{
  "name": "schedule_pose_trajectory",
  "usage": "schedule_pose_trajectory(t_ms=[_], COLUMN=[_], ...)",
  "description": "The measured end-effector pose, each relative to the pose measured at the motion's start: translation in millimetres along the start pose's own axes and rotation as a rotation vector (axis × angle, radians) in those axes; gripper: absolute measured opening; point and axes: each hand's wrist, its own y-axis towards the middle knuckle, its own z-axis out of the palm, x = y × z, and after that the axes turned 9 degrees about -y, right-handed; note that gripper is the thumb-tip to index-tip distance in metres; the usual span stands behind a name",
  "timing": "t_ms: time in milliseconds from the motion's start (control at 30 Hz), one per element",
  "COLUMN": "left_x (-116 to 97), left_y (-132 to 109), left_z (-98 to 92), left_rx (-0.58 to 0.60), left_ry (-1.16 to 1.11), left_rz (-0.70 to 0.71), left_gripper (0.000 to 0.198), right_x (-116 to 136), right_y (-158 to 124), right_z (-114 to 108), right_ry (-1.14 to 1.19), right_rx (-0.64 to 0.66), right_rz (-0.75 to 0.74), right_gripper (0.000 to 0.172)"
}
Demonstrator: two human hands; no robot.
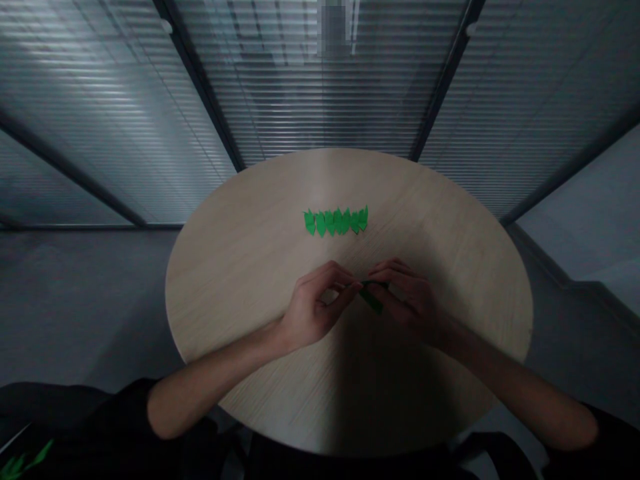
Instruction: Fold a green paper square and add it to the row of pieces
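Both my hands are raised a little above the near middle of the round table, close together. My left hand (310,303) and my right hand (405,300) pinch a dark green folded paper piece (373,298) between their fingertips. Most of that piece is shadowed and partly hidden by my fingers. Farther across the light wood tabletop (240,280) lies a row of several bright green folded paper pieces (336,222), overlapping like a chain. My hands do not touch that row.
The round table's edge curves around my forearms. Glass walls with slatted blinds (320,87) stand beyond it, above a grey floor (85,307). Several green paper scraps (20,461) show at the lower left, on dark clothing near my left arm.
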Motion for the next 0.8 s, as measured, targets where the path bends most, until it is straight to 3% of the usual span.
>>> schedule_pose_trajectory(t_ms=[467, 667, 800], left_x=[0.9, 2.7, 3.7], left_y=[-0.8, -2.4, -2.1], left_z=[0.2, 0.9, 1.3], left_rx=[-0.020, -0.057, -0.107], left_ry=[-0.013, -0.099, -0.215], left_rz=[-0.050, -0.232, -0.274], left_gripper=[0.013, 0.019, 0.020], right_x=[1.9, 0.1, 1.5], right_y=[0.1, 0.0, -0.3], right_z=[0.0, 0.0, -1.2], right_ry=[0.068, 0.059, 0.041], right_rx=[0.048, 0.077, 0.065], right_rz=[0.115, 0.163, 0.220], right_gripper=[0.017, 0.017, 0.020])
